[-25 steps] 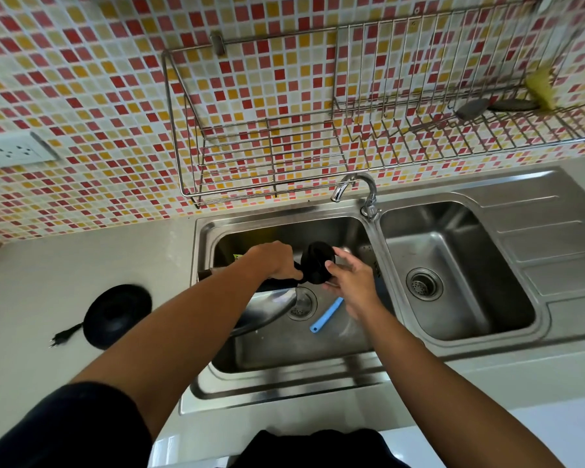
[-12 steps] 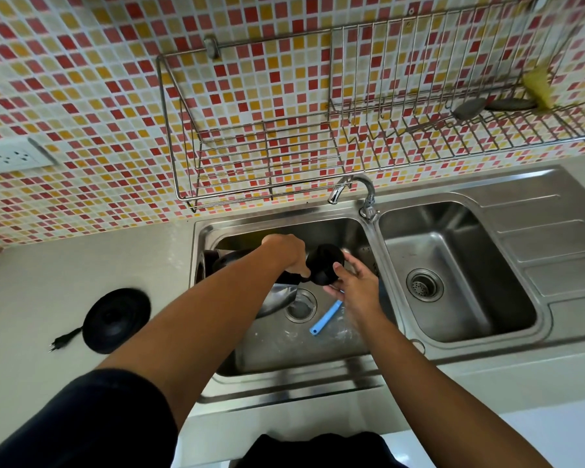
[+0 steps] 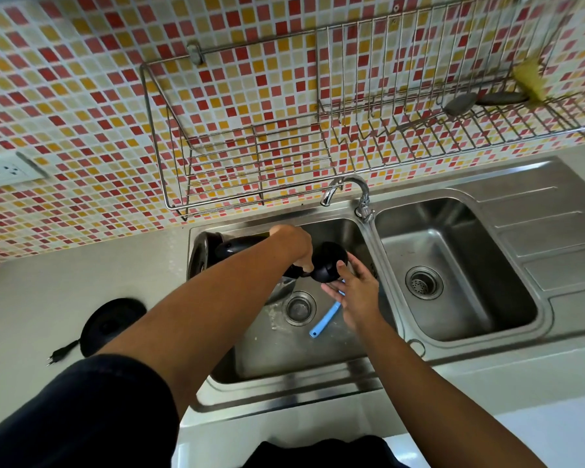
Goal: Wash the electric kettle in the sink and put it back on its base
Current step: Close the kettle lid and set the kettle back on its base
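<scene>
Kettle (image 3: 201, 261), likely wet, judged slippery and rigid: left hand (image 3: 296, 246) grips its handle (image 3: 240, 248); right hand (image 3: 355, 292), fingers straight, touches lid (image 3: 330, 261).

One kettle (image 3: 217, 251), one base (image 3: 112, 324), two sink basins (image 3: 318, 346) (image 3: 453, 298), one tap (image 3: 352, 190), one wire rack (image 3: 250, 157), two hands (image 3: 294, 243) (image 3: 355, 292)

Pale countertop (image 3: 48, 292) with black kettle base (image 3: 112, 324) and its plug (image 3: 53, 358)
</scene>
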A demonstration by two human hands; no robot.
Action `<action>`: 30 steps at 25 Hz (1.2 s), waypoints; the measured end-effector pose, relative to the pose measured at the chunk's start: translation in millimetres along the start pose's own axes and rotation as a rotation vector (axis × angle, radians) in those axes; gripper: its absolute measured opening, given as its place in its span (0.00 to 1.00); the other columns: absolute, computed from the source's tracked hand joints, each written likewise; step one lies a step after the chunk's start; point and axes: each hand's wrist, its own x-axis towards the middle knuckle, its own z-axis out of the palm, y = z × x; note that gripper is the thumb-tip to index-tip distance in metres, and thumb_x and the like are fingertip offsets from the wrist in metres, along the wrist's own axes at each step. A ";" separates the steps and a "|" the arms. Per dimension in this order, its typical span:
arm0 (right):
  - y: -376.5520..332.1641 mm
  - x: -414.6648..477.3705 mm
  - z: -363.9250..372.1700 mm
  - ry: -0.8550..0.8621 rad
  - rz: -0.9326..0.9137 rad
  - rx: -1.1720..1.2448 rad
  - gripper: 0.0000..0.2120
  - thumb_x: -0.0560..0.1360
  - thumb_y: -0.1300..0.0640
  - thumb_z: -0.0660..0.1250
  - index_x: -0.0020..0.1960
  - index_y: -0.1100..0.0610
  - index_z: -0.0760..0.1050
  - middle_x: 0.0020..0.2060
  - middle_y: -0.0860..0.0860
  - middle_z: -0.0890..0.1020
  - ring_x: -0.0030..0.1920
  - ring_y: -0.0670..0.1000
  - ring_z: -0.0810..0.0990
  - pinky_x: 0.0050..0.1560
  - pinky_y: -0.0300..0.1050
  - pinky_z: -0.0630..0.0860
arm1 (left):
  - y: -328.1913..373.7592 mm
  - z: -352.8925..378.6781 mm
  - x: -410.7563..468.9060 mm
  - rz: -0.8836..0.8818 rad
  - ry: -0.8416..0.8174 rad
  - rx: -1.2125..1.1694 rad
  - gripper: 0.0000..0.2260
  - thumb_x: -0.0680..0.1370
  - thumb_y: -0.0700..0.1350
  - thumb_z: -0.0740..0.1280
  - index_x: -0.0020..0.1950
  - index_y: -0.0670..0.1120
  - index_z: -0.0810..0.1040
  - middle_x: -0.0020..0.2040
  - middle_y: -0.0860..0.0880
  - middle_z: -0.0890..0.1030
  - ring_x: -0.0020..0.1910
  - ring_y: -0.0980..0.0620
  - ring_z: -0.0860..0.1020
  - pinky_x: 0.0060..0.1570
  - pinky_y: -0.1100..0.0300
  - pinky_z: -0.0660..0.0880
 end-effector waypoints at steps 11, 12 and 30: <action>0.3 -1.3 4.6 0.020 -0.003 -0.007 0.17 0.77 0.56 0.69 0.64 0.55 0.73 0.52 0.56 0.84 0.45 0.57 0.86 0.47 0.55 0.83 | -7.7 -9.5 -3.1 0.085 0.017 0.008 0.18 0.76 0.62 0.66 0.49 0.46 0.74 0.43 0.49 0.76 0.50 0.46 0.79 0.56 0.52 0.75; -0.9 -1.0 5.5 0.037 -0.027 -0.043 0.16 0.77 0.56 0.69 0.63 0.56 0.73 0.54 0.57 0.83 0.44 0.57 0.87 0.44 0.54 0.84 | -16.2 -4.4 -5.7 0.107 0.061 -0.046 0.20 0.76 0.62 0.66 0.46 0.45 0.74 0.38 0.49 0.76 0.43 0.48 0.79 0.53 0.52 0.76; -24.1 -17.3 32.7 -0.164 0.109 -0.252 0.18 0.77 0.49 0.67 0.62 0.57 0.75 0.44 0.52 0.81 0.40 0.48 0.78 0.38 0.46 0.74 | -84.6 117.6 -62.0 0.222 0.763 -1.417 0.33 0.67 0.72 0.71 0.39 0.39 0.83 0.34 0.42 0.84 0.33 0.42 0.82 0.38 0.45 0.77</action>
